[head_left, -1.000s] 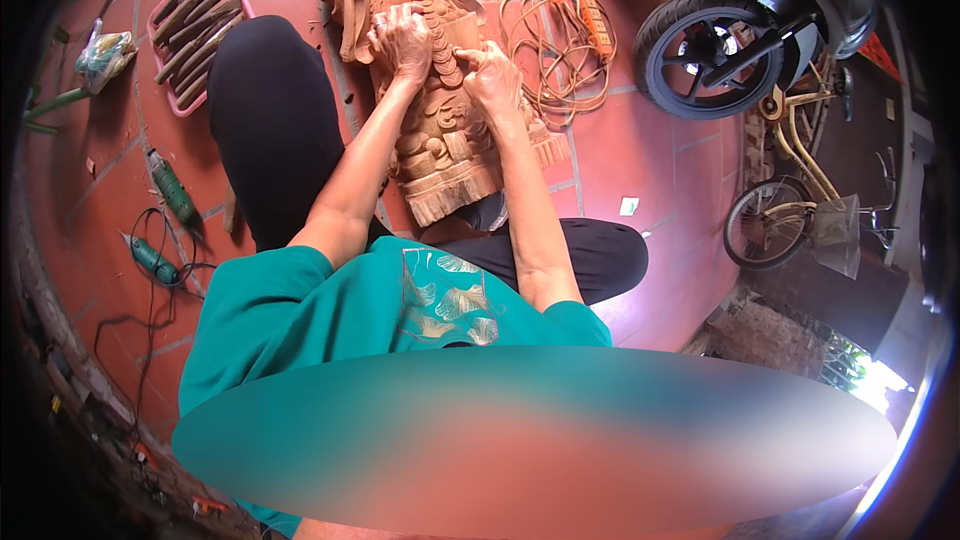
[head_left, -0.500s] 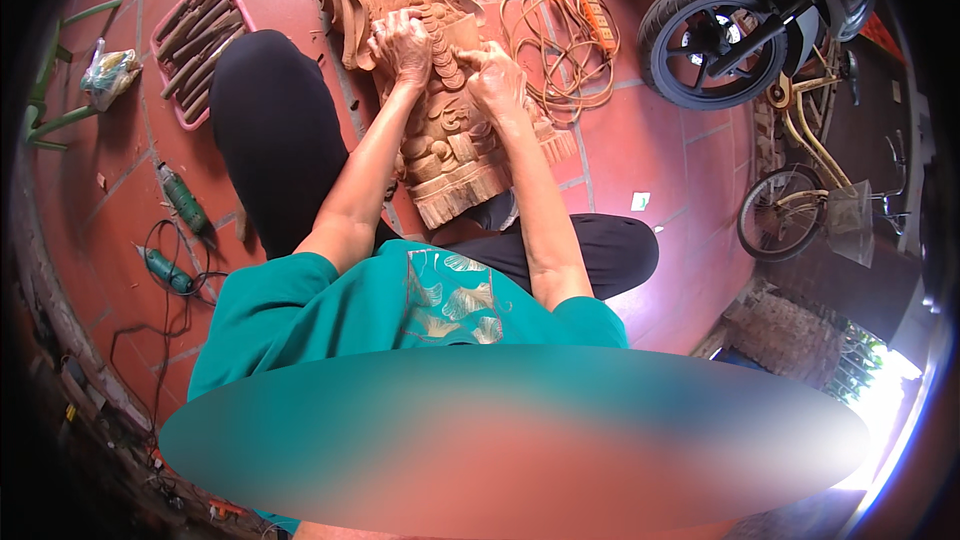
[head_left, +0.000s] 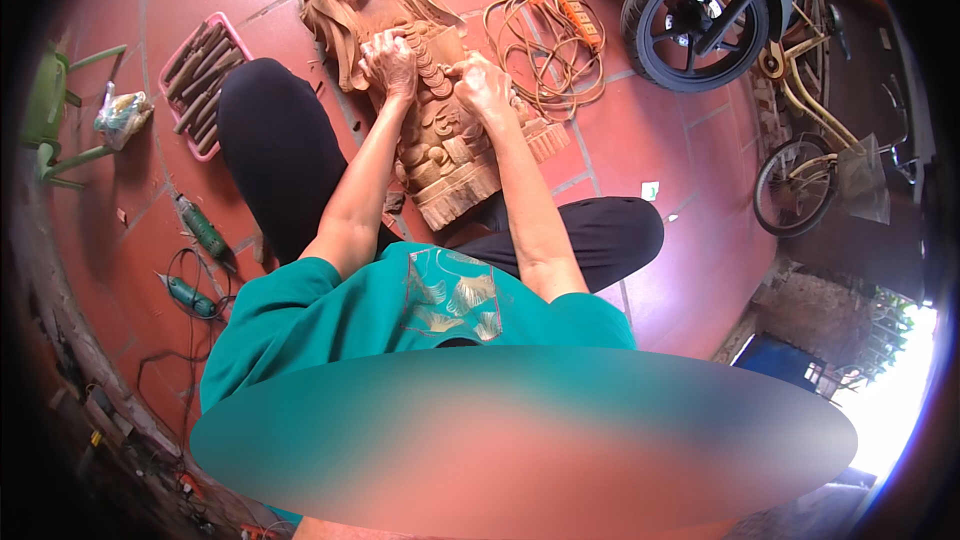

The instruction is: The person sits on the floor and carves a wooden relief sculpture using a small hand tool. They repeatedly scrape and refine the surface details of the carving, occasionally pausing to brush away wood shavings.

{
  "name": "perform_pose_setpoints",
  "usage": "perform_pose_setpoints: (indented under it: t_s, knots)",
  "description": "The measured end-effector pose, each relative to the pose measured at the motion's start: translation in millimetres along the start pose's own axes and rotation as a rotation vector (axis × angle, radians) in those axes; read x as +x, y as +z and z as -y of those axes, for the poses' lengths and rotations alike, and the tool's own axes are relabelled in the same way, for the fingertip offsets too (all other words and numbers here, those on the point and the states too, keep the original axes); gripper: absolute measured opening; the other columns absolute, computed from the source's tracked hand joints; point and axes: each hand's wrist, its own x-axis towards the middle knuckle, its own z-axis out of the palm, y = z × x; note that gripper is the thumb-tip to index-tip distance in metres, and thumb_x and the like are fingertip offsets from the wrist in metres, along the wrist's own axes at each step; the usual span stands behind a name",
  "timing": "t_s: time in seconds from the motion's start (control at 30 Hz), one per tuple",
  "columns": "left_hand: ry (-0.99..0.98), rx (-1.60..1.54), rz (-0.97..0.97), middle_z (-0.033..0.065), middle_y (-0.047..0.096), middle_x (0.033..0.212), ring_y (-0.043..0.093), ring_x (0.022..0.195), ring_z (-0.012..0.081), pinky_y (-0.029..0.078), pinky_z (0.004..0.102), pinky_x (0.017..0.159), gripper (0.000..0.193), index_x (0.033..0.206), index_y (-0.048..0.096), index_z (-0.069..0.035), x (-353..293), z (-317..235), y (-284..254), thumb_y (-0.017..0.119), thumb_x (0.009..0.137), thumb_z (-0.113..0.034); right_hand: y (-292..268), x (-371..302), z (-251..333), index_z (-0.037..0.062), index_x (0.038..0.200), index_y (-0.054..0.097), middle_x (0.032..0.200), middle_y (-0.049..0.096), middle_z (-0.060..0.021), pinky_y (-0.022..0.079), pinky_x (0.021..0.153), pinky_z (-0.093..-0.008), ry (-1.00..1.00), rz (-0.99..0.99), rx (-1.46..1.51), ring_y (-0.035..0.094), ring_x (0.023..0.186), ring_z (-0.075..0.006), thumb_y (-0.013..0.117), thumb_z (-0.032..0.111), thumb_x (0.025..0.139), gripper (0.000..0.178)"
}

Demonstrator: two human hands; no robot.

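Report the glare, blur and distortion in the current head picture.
Head view: daylight burns out the lower right edge; head view: a pale sheen lies on the red tiled floor; head view: a smooth oval blur covers part of the teal shirt; head view: fisheye curvature and dark corners; head view: left hand, right hand and carved wood look fairly clear.

Toward the floor's right edge, a motorbike wheel and a bicycle bar the way; inward of them, a hand could pass as far as the right knee. A cable coil crowds the carving. Beyond the raised left knee, a lane separates carving and pink basket.
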Motion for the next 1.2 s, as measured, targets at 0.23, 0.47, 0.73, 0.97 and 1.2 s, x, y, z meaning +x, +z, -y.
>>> perform_pose_setpoints:
  t_s: [0.23, 0.47, 0.73, 0.97, 1.2]
  knots:
    - [-0.185, -0.263, 0.238, 0.0071, 0.072, 0.1, 0.064, 0.095, 0.0249, 0.044, 0.0407, 0.091, 0.023, 0.092, 0.074, -0.014, 22.9, 1.3, -19.3, 0.053, 0.083, -0.014, 31.2, -29.2, -52.7, 0.0182, 0.097, 0.076, 0.088, 0.069, -0.0159, 0.051, 0.076, -0.0394, 0.212, -0.348, 0.499, 0.065, 0.088, -0.034, 0.058, 0.008, 0.082, 0.026]
    - [-0.086, -0.661, 0.461, 0.0024, 0.068, 0.089, 0.058, 0.079, 0.0098, 0.046, 0.0252, 0.074, 0.019, 0.099, 0.07, -0.005, 27.9, -13.8, -37.7, 0.057, 0.085, -0.004, 37.6, -19.6, -55.2, 0.0002, 0.127, 0.058, 0.087, 0.065, -0.0057, 0.046, 0.057, -0.0209, 0.399, -0.249, 1.351, 0.057, 0.065, -0.0091, 0.05, -0.007, 0.083, 0.045]
    - [0.059, -0.549, 0.864, -0.0015, 0.064, 0.09, 0.053, 0.081, 0.0071, 0.043, 0.0227, 0.075, 0.02, 0.104, 0.068, -0.002, 28.1, -59.6, -88.6, 0.06, 0.088, -0.011, 31.5, -8.9, -45.6, -0.0044, 0.135, 0.045, 0.096, 0.064, -0.012, 0.058, 0.061, -0.03, 0.362, -0.277, 1.767, 0.065, 0.073, -0.0186, 0.052, -0.013, 0.079, 0.058]
    - [0.351, -0.283, 1.137, 0.0061, 0.067, 0.1, 0.061, 0.093, 0.0112, 0.049, 0.0264, 0.081, 0.035, 0.123, 0.057, -0.006, 1.9, -98.2, -108.8, 0.063, 0.089, -0.016, 40.9, -1.5, -33.0, -0.0092, 0.131, 0.046, 0.09, 0.064, -0.0115, 0.054, 0.049, -0.0293, 0.398, -0.295, 2.041, 0.064, 0.064, -0.0177, 0.06, -0.013, 0.074, 0.059]
    - [0.341, -0.071, 0.993, 0.0093, 0.066, 0.093, 0.063, 0.08, 0.0147, 0.05, 0.0285, 0.071, 0.034, 0.121, 0.054, -0.007, 22.0, -91.2, -120.0, 0.056, 0.088, -0.007, 19.6, -13.0, -12.0, -0.0047, 0.111, 0.059, 0.086, 0.065, -0.0093, 0.052, 0.052, -0.0256, 0.3, -0.282, 1.932, 0.062, 0.064, -0.0136, 0.066, -0.004, 0.078, 0.034]
